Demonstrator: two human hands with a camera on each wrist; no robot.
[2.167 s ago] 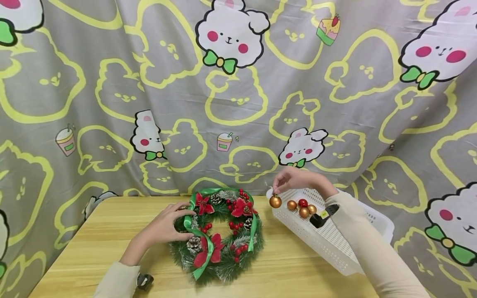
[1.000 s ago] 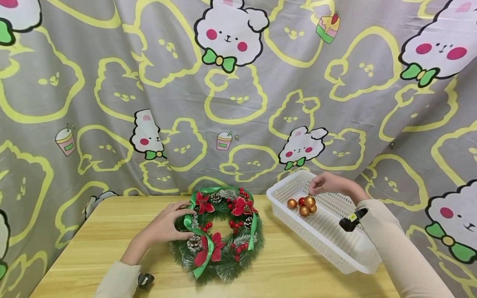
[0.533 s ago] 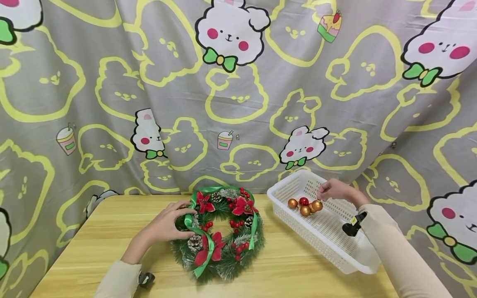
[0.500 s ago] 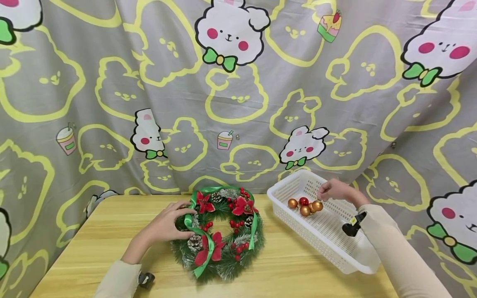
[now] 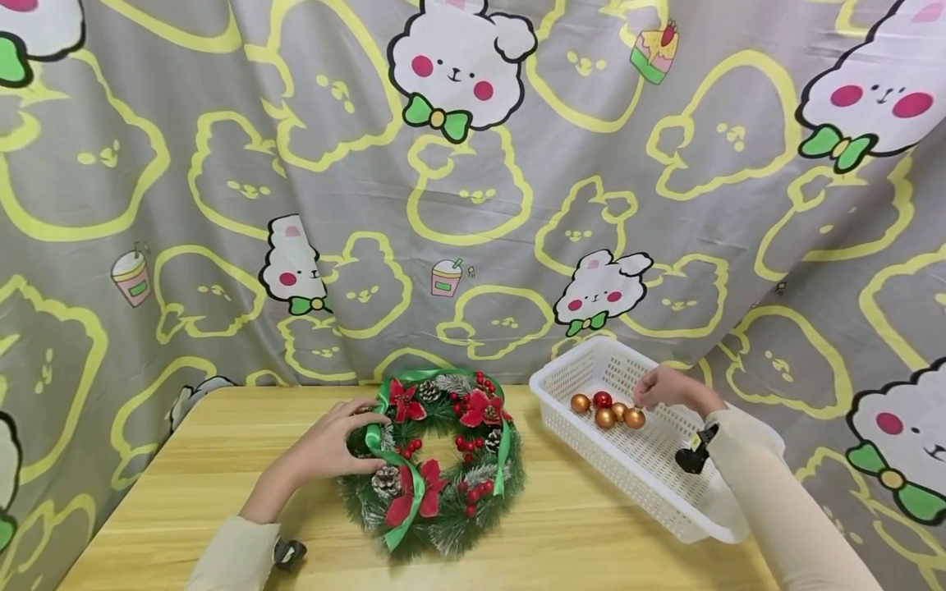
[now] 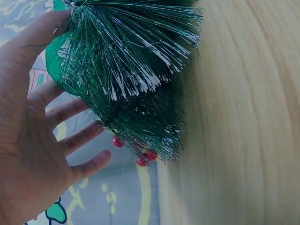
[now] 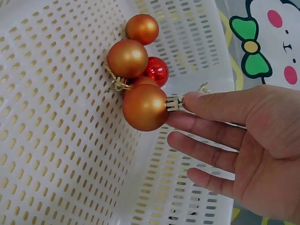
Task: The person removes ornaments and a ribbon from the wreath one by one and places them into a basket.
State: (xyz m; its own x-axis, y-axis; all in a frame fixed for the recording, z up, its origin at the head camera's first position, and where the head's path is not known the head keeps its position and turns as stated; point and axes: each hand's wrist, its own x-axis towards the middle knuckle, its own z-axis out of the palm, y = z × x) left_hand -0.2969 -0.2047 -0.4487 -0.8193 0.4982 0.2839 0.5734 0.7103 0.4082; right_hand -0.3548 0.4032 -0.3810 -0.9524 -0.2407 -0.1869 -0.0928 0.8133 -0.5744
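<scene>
A green wreath (image 5: 458,533) with red flowers, pinecones, berries and green ribbon lies on the wooden table. My left hand (image 5: 328,442) grips its left side, thumb and fingers spread around the branches; the left wrist view shows bristly needles (image 6: 126,51) between them. My right hand (image 5: 671,388) is inside the white basket, pinching the metal cap of a gold Christmas ball (image 7: 145,108) between thumb and index finger. The other fingers of that hand extend loosely. Beside the held ball are a shiny red ball (image 7: 157,71) and several gold balls (image 7: 127,58), one partly hidden behind it.
The white perforated basket (image 5: 602,460) stands at the table's right, angled, its far end near the patterned curtain (image 5: 473,222). Bare wooden table (image 5: 584,538) lies between wreath and basket. Black wrist devices (image 5: 693,453) sit on both sleeves.
My right hand has carried the gold ball from above the basket's left rim rightward into the basket, then lowered it beside the other balls. The left hand and wreath stay in place.
</scene>
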